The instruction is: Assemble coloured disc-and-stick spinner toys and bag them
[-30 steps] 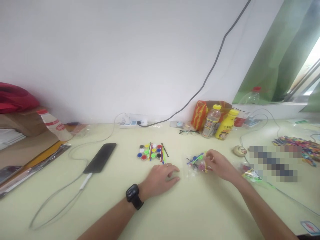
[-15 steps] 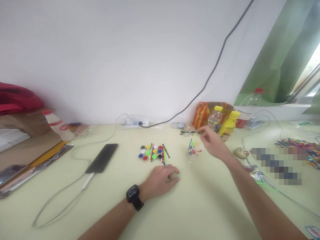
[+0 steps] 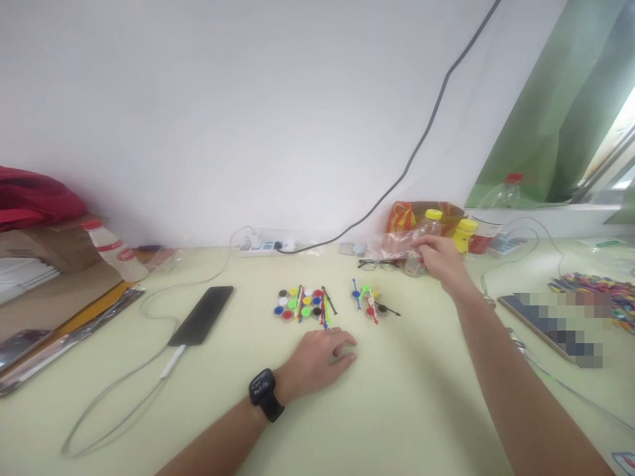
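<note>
My right hand point(image 3: 439, 261) is raised at the back right, its fingers pinched on a clear plastic bag point(image 3: 394, 244). Below the bag, a loose group of coloured discs and arrow-shaped plastic pieces point(image 3: 370, 311) lies on the table, including blue, green, red and black ones. My left hand point(image 3: 317, 360) rests on the table with thumb and fingers loosely bent and apart, holding nothing. Just beyond its fingertips sits a tidier cluster of round coloured discs point(image 3: 307, 300), with several thin arrow pieces point(image 3: 327, 301) lying among and beside them.
Glasses point(image 3: 378, 265) and a power strip point(image 3: 265, 245) lie toward the wall. Bottles point(image 3: 465, 233) stand beyond my right hand. To the left is a black phone point(image 3: 202, 316) on a cable; a partly blurred flat device point(image 3: 540, 324) and colourful pieces point(image 3: 590, 294) lie at right.
My right hand has moved up and right, with the plastic bag now hanging from it. The coloured pieces beneath are spread apart on the table. My left hand stays put.
</note>
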The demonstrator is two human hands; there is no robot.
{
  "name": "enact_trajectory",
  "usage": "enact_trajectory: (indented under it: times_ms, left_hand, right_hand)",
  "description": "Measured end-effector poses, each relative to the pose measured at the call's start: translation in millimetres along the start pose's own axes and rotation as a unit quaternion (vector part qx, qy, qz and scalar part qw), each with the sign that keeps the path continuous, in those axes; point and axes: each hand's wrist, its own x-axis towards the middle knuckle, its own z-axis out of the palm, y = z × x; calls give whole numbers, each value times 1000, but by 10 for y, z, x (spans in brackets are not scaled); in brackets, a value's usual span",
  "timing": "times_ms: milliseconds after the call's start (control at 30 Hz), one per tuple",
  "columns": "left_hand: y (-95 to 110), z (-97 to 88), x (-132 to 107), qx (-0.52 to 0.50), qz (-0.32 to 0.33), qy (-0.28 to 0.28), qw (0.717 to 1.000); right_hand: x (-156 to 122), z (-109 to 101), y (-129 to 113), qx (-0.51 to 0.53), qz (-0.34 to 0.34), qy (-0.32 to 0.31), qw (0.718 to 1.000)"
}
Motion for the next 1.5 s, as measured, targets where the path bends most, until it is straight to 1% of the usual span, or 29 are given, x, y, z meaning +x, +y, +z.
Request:
enact_trajectory:
  times_ms: [100,133,267,400,533,633,767,800,867,933,1000,1100,1167,1200,1233,1267,1333,1400,1433,1500]
  left_hand:
    - [5,-2,1,-1,2,0,1000]
    - [6,-4,2,-1,3,0,1000]
    - [8,-10,4,1,0,0,1000]
    - [8,-4,6,5,3,-1,1000]
    - [13,-1,8,13,8,0,1000]
    - [20,-2,10,15,11,2,1000]
    - [31,0,13,13,12,1,1000]
    - [34,0,13,13,12,0,1000]
    - [37,-2,13,15,12,0,1000]
    - [36,-7,11,18,14,0,1000]
    - [34,-12,9,19,17,1,1000]
    - [34,-11,4,15,25,5,1000]
    - [44,-5,7,0,32,19,999]
    - [53,-6,15,-10,32,35,999]
    - [64,-14,28,-18,30,58,998]
    - [77,-34,50,-24,25,86,996]
    - [104,-125,125,-19,10,144,989]
    - [121,-302,242,8,-8,181,983]
    - [120,-418,315,28,-18,186,982]
    - [98,-672,479,66,-22,164,984]
  right_hand:
    - [171,268,215,97,65,-23,993]
    - [228,364,270,111,71,-28,991]
    - [430,693,397,138,65,-51,987]
    - [511,872,466,136,40,-73,987]
    - [438,940,525,100,16,-98,990]
    - [348,994,523,92,0,-147,985]
    - [261,1103,478,98,-29,-221,970]
    - [251,1130,467,91,-40,-239,966]
    - [247,1163,444,39,-73,-258,963]
    - [267,1155,413,-34,-103,-244,964]
    - [297,1097,363,-91,-119,-212,966]
    - [302,968,239,-131,-127,-191,965]
    - [244,917,139,-159,-143,-224,951]
    - [197,915,93,-172,-153,-254,939]
    - [143,930,53,-195,-165,-297,920]
    - [85,960,22,-210,-169,-325,907]
    - [-20,1042,-7,-234,-168,-360,887]
    - [-90,1115,-2,-249,-159,-387,873]
    - [-110,1134,7,-255,-154,-403,865]
    - [-120,1129,24,-265,-142,-431,851]
